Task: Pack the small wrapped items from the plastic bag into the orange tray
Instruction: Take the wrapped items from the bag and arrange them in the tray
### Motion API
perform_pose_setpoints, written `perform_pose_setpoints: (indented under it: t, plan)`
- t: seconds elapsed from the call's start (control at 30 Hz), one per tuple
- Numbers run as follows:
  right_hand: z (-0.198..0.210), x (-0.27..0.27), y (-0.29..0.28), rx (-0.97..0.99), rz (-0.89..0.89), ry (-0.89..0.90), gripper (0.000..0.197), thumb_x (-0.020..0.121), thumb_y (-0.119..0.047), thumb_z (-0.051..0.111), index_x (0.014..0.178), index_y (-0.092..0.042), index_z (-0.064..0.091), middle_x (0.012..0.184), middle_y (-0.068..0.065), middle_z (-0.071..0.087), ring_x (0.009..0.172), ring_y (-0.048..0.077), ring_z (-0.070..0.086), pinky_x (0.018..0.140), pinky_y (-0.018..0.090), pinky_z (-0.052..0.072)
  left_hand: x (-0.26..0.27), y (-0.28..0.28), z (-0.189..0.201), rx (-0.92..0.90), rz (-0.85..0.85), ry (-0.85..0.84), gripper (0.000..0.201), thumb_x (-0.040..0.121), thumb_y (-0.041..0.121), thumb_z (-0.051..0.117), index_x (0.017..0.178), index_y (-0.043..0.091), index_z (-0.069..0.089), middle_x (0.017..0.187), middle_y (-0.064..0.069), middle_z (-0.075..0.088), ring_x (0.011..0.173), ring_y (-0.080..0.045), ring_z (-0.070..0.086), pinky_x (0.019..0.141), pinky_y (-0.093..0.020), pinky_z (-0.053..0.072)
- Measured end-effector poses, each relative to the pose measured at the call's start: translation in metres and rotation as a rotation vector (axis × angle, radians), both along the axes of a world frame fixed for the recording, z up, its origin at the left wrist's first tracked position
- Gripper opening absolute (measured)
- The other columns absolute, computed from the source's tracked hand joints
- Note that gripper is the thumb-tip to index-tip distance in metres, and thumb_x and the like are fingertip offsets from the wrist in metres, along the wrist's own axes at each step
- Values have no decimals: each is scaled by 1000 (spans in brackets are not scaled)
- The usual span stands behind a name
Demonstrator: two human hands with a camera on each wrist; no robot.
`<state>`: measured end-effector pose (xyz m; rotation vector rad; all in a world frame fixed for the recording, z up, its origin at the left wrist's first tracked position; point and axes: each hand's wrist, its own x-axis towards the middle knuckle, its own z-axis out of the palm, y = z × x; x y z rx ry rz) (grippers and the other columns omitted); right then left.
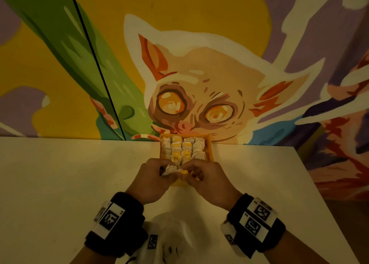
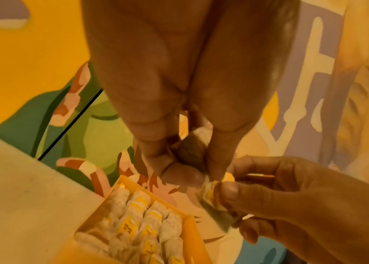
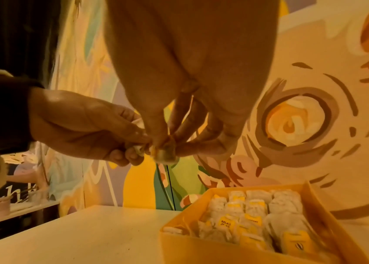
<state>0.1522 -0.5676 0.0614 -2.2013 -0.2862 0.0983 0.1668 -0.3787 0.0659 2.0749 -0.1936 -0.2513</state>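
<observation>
The orange tray (image 1: 210, 149) stands at the table's far edge against the wall, packed with rows of small white wrapped items (image 1: 180, 148) with yellow labels. Both hands meet just above its near end. My left hand (image 1: 169, 172) pinches a small wrapped item (image 2: 190, 151) between thumb and fingers. Touching it, my right hand (image 1: 187, 173) pinches a wrapped piece with a yellow label (image 2: 211, 195). I cannot tell whether these are one item or two. The clear plastic bag (image 1: 175, 229) lies crumpled on the table between my wrists.
The white table (image 1: 60, 183) ends at the painted mural wall (image 1: 199, 74) just behind the tray. Its right edge (image 1: 311, 183) runs diagonally close to my right arm. A shelf with a small cup (image 3: 2, 205) shows far left in the right wrist view.
</observation>
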Motion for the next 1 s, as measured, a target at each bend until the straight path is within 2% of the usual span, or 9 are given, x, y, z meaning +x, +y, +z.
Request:
perform_pose_setpoints:
  t: [0.13,0.27,0.37,0.5,0.63,0.73,0.87,0.93,1.0]
  plan:
    - [-5,-2,0,160,-85,73,15,89,-18,67,103,-25,70,84,-18,66,75,2,64,64,11,47,-2,2,-4,-95,87,63,10,84,18,73,76,12,71,64,-5,64,52,-8,57,52,-27,54]
    - [-11,-3,1,412,-130,180,17,92,-15,64,105,-24,69,94,3,70,76,18,68,67,28,56,-6,1,-5,-157,37,121,13,84,16,74,73,11,70,56,6,61,51,-7,55,51,-23,51]
    - [-8,-4,4,520,-135,234,10,92,-8,62,102,-10,66,94,18,66,71,26,68,67,35,58,-8,-3,-3,-211,-31,157,16,83,16,75,69,13,69,56,4,59,53,-10,55,52,-24,49]
    - [-7,-7,4,583,-113,313,8,93,-5,60,100,-1,59,88,14,66,68,25,69,66,37,59,-6,-6,-3,-213,-19,117,14,83,17,75,73,8,71,58,-2,60,51,-12,54,50,-24,47]
    - [-14,-11,-3,305,-103,162,9,88,-15,70,92,-22,67,94,-9,64,79,12,68,66,30,58,-4,-5,-8,-159,6,104,12,81,21,77,76,10,73,60,-4,62,50,-12,54,48,-25,46]
    - [-16,-11,-11,201,-109,68,14,81,-20,77,88,-30,72,100,-13,61,88,7,65,73,25,57,-6,-2,-16,-109,25,145,13,83,22,75,77,11,72,61,-6,64,51,-13,57,50,-28,50]
    - [-11,1,-26,112,-157,73,14,80,-23,77,80,-35,70,79,-25,67,78,1,63,64,12,48,-7,-1,-23,-114,81,205,11,87,17,68,78,11,73,66,-10,65,56,-16,60,56,-32,54]
    - [-15,11,-37,-38,-193,10,12,80,-27,77,80,-34,69,75,-23,66,77,-5,59,64,7,42,-6,-3,-23,-153,118,237,10,88,13,66,82,9,72,69,-11,65,59,-16,60,56,-29,54]
    - [-20,24,-48,-181,-209,-18,8,79,-30,77,83,-31,70,89,-17,64,82,-2,57,75,10,43,-6,-4,-23,-208,162,275,8,88,8,64,85,6,72,71,-12,65,61,-16,60,57,-27,54]
